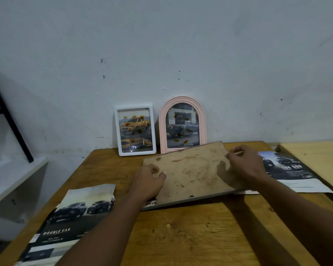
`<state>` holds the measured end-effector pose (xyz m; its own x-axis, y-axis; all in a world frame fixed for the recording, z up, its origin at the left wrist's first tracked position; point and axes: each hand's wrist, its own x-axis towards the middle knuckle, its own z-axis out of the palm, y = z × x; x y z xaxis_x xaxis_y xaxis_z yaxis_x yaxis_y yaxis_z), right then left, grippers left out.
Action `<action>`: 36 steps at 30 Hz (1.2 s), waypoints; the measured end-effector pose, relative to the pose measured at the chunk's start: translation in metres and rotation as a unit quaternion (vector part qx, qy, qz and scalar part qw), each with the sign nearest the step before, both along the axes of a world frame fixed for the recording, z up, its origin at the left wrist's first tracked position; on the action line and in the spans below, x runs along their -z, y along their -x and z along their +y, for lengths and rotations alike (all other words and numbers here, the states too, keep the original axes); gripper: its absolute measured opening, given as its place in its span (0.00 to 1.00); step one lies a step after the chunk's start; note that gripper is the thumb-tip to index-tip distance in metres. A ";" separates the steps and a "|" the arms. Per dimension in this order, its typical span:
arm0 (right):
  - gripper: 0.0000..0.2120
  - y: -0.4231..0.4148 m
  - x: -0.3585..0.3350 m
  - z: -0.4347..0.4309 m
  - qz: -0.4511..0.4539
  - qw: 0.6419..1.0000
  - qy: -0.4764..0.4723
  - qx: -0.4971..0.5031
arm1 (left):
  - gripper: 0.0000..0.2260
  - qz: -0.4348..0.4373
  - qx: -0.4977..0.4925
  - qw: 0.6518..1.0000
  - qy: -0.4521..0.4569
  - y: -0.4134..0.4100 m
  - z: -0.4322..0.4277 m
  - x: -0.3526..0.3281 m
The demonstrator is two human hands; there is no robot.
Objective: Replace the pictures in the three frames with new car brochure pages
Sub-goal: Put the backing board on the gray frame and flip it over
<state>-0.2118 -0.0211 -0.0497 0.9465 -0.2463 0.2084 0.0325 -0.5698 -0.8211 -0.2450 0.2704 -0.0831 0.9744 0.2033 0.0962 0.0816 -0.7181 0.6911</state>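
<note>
**A:** Backing board [190,171], then. Where do the fingers sit on it?

**B:** Right hand [247,165]: its fingers [234,150] are bunched against the thumb, pinching at the board's upper right edge. Left hand [146,184]: fingers curled at the left edge, thumb laid on the brown face. Whether they grip it, I cannot tell.

**A:** And the board itself?

**B:** Centre of the picture, between both hands, lying on the wooden table [190,237]. A grey edge [190,201] shows under its lower side.

**A:** Further out?

**B:** One brochure page [288,169] lies at the right, beyond the right wrist. A "DOUBLE CAB" page [73,214] lies at the lower left. Above the board, a white frame [135,153] and a pink arched frame [182,99] stand against the wall, each showing a pickup.
</note>
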 end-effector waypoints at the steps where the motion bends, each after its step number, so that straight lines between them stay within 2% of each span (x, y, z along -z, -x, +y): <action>1: 0.06 0.001 -0.014 -0.007 -0.014 1.000 0.003 0.006 | 0.19 -0.007 0.004 1.000 0.023 0.000 -0.006 -0.002; 7: 0.07 0.019 -0.107 -0.058 -0.043 0.998 -0.041 -0.025 | 0.11 0.026 0.054 0.984 0.166 0.007 -0.064 -0.006; 9: 0.08 0.028 -0.134 -0.064 -0.052 0.996 -0.062 -0.037 | 0.12 0.023 0.067 0.976 0.204 0.013 -0.086 -0.005; 13: 0.07 0.040 -0.172 -0.059 -0.105 0.992 -0.056 -0.035 | 0.19 0.023 0.111 0.962 0.250 0.024 -0.127 -0.019; 17: 0.07 0.046 -0.197 -0.029 -0.083 0.986 -0.090 -0.117 | 0.28 -0.060 0.152 0.960 0.228 0.022 -0.139 -0.076; 20: 0.18 0.050 -0.208 0.008 -0.072 0.977 -0.102 -0.173 | 0.28 -0.111 0.151 0.944 0.273 0.023 -0.125 -0.137; 22: 0.23 0.050 -0.209 0.032 -0.067 0.973 -0.085 -0.204 | 0.22 -0.144 0.149 0.929 0.306 0.028 -0.107 -0.171; 24: 0.23 0.050 -0.206 0.055 -0.066 0.967 -0.082 -0.230 | 0.19 -0.161 0.146 0.926 0.309 0.037 -0.086 -0.195; 27: 0.22 0.050 -0.198 0.083 -0.062 0.958 -0.088 -0.266 | 0.22 -0.156 0.136 0.942 0.263 0.046 -0.053 -0.211; 30: 0.24 0.049 -0.183 0.100 -0.065 0.959 -0.042 -0.274 | 0.17 -0.121 0.108 0.955 0.250 0.053 -0.026 -0.204; 32: 0.25 0.048 -0.164 0.102 -0.065 0.964 0.016 -0.258 | 0.14 -0.107 0.085 0.946 0.295 0.058 -0.011 -0.193; 36: 0.25 0.047 -0.095 0.084 -0.008 0.966 0.137 -0.218 | 0.18 -0.079 0.045 0.908 0.410 0.066 0.021 -0.161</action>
